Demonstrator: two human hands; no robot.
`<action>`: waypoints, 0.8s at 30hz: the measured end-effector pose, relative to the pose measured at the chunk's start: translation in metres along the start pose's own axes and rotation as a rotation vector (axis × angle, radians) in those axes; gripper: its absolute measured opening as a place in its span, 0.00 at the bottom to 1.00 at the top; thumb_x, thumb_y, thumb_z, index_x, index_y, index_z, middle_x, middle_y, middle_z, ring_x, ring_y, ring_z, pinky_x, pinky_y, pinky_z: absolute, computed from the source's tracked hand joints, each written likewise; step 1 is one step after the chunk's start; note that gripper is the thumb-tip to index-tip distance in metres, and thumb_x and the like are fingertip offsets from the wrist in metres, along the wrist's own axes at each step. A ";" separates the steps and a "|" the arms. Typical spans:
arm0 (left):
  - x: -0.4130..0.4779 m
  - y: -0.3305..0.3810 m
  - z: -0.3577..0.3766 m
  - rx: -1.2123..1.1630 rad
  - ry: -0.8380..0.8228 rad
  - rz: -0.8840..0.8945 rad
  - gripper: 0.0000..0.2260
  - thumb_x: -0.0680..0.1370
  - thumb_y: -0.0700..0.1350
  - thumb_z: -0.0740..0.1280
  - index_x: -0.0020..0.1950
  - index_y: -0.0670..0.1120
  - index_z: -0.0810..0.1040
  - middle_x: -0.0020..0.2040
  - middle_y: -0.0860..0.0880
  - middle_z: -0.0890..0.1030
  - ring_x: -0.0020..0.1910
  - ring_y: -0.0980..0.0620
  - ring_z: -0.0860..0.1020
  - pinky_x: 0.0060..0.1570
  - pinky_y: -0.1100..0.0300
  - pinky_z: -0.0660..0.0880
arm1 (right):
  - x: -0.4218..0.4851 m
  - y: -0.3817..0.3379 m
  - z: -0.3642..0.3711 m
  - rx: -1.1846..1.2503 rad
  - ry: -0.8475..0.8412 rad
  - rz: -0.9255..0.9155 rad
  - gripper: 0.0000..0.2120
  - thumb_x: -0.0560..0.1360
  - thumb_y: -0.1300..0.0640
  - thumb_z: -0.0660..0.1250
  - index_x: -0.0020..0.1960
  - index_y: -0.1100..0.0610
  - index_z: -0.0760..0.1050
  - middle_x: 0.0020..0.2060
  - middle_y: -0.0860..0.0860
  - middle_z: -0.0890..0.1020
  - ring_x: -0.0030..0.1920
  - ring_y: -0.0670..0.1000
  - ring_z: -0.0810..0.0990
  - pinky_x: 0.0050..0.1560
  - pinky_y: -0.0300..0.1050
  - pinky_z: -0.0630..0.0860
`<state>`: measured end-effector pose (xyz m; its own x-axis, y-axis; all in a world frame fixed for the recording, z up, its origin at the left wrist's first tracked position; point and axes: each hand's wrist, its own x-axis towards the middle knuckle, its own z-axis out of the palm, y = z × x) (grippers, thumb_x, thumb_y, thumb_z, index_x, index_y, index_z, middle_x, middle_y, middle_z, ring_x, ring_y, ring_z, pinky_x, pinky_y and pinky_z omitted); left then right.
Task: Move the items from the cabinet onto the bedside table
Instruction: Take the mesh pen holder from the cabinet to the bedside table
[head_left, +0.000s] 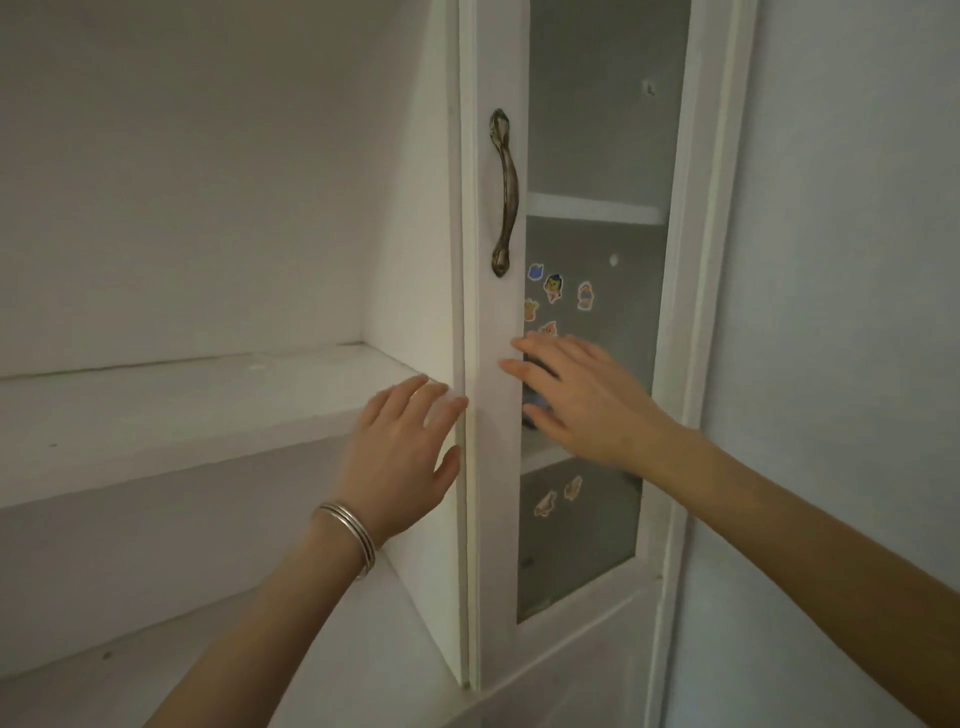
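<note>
Home: white glass-door cabinet (597, 260) (cartoon stickers (554, 289)), wall shelf (197, 395).

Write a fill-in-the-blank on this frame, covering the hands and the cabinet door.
1. The left hand wears silver bangles on its ____.
2. The right hand is ____, fingers straight, holding nothing.
3. The handle sits ____ both hands.
4. Cartoon stickers are on the ____ pane of the cabinet door.
Missing words: wrist; open; above; glass.
</note>
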<state>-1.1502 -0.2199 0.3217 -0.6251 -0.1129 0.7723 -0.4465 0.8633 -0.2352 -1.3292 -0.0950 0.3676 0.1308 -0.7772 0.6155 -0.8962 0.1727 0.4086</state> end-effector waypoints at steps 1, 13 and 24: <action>0.010 -0.001 -0.004 0.015 0.021 -0.011 0.17 0.73 0.49 0.65 0.60 0.45 0.76 0.58 0.43 0.79 0.61 0.40 0.74 0.58 0.46 0.71 | 0.009 0.008 -0.003 -0.012 0.036 -0.016 0.23 0.76 0.53 0.64 0.69 0.56 0.67 0.68 0.57 0.69 0.69 0.57 0.66 0.67 0.55 0.61; 0.072 -0.002 -0.030 0.173 0.081 -0.090 0.21 0.71 0.49 0.71 0.62 0.45 0.76 0.59 0.42 0.78 0.60 0.40 0.75 0.57 0.45 0.72 | 0.095 0.043 -0.030 -0.322 0.241 -0.106 0.29 0.75 0.52 0.63 0.72 0.59 0.60 0.72 0.57 0.64 0.73 0.55 0.57 0.70 0.55 0.58; 0.068 -0.001 -0.029 0.138 0.072 -0.151 0.23 0.67 0.49 0.74 0.60 0.46 0.77 0.58 0.44 0.80 0.58 0.41 0.77 0.54 0.45 0.75 | 0.099 0.051 -0.048 -0.482 0.270 -0.279 0.24 0.76 0.51 0.61 0.70 0.56 0.64 0.54 0.54 0.76 0.55 0.53 0.73 0.47 0.49 0.71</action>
<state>-1.1736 -0.2145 0.3911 -0.4994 -0.1965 0.8438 -0.6182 0.7632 -0.1882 -1.3414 -0.1346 0.4818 0.4915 -0.6631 0.5645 -0.5289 0.2877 0.7985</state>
